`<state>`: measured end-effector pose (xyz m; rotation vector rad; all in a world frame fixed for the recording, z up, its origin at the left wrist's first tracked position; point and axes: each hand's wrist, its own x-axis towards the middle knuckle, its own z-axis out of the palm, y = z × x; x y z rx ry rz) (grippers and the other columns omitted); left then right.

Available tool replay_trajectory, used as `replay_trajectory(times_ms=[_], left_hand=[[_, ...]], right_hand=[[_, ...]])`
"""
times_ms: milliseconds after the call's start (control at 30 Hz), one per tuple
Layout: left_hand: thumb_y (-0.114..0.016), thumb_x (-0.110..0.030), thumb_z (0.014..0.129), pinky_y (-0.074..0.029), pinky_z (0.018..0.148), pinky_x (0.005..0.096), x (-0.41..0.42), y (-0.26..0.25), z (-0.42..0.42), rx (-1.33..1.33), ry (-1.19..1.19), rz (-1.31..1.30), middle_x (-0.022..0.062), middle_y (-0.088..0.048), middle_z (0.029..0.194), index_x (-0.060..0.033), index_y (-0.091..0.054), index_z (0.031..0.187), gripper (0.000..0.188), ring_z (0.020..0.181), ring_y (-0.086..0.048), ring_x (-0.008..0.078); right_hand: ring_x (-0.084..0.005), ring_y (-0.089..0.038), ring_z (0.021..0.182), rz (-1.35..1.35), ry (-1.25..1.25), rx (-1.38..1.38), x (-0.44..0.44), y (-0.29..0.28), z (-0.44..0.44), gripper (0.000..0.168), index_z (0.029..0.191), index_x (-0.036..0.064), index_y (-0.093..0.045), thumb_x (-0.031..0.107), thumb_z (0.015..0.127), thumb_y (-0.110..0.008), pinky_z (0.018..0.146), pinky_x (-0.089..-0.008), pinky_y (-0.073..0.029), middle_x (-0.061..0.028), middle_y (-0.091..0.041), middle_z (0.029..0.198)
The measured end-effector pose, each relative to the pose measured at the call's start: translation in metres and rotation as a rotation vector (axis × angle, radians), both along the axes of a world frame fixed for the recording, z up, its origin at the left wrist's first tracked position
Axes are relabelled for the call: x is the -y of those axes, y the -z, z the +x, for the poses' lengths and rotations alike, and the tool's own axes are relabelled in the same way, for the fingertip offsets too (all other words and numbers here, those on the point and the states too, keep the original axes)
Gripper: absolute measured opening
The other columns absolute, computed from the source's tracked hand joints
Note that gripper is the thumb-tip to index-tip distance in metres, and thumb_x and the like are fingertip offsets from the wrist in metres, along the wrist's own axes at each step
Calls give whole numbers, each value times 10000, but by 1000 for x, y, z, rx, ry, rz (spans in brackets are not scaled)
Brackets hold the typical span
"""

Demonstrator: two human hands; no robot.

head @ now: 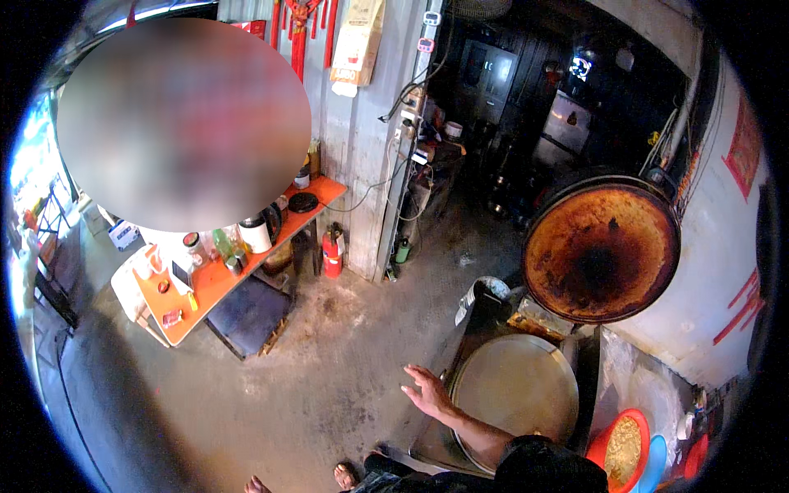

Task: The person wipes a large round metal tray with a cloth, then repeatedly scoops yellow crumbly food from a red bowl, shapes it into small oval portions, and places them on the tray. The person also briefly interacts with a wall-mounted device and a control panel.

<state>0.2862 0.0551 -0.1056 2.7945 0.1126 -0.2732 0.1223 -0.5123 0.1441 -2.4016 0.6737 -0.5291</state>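
Note:
My right hand (426, 392) reaches out, its fingers apart and holding nothing, just left of a large round metal pan or lid (516, 388). My forearm passes over the near side of that round surface. At the bottom edge, what seems to be my left hand (256, 485) shows only its fingertips; whether it holds anything is hidden. A big round pan (601, 252) with a scorched, brown-orange face is raised and tilted above and behind the flat round one. To the right of my dark sleeve, a red basin (626, 447) contains a yellowish, crumbly food, with a blue basin (652, 463) against it.
An orange table (212, 301) at left bears jars, bottles and a white kettle (256, 235). Beside it stands a dark-topped stool (249, 314). A fire extinguisher (332, 251) is by the metal wall post. A bucket (487, 293) sits behind the stove area. Cables hang along the post.

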Motion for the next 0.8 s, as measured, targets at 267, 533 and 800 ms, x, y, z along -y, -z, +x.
replay_trajectory(times_ms=[267,533,800], left_hand=[[-406,-371,1001,-503,879,444,137,-30,98,-304,281,90,203,-603,1226,-22,-452,1380,518,1001,-618,336],[-408,-361,1001,-499,888,439,403,-143,406,26,364,-85,197,-598,1239,-13,-441,1386,520,1013,-613,329],[-410,-369,1000,-494,896,438,642,-243,670,220,386,-221,196,-597,1242,-11,-445,1382,525,1023,-609,328]], right_hand=[[-264,-625,1113,320,244,212,206,-63,151,507,1324,1,-502,198,891,-677,882,-358,-534,-170,-610,1247],[-201,-660,1012,0,205,739,459,-233,324,453,1283,46,-549,262,904,-672,846,-328,-525,-125,-686,1111],[-241,-684,945,-310,326,894,629,-461,452,523,1270,6,-562,309,865,-694,843,-338,-520,-163,-690,1086]])
